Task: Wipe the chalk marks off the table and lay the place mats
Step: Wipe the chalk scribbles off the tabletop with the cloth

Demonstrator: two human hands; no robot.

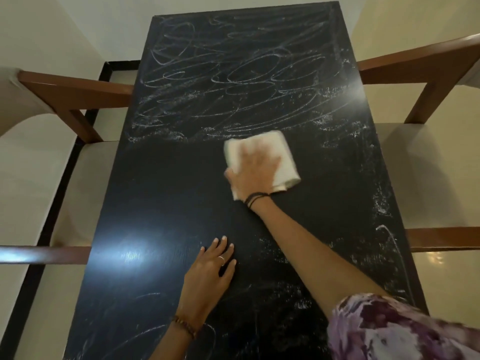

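- Right hand: laid flat on a folded white cloth, fingers spread and blurred, pressing the cloth onto the black table. Dark cords around the wrist.
- Left hand: resting palm-down on the table, nearer the body than the right hand, fingers straight and slightly apart, holding nothing. Ring on one finger, beaded bracelet at the wrist.
- Chalk marks: dense looping scribbles beyond the cloth, covering the far half of the table; smeared specks to the right of the right hand; faint strokes around and below the left hand.
- Dark band of table between the two hands and to the left of the cloth: almost free of chalk.
- Purple patterned sleeve on the right arm.
- Wooden-armed chairs with pale cushions on both sides of the table.
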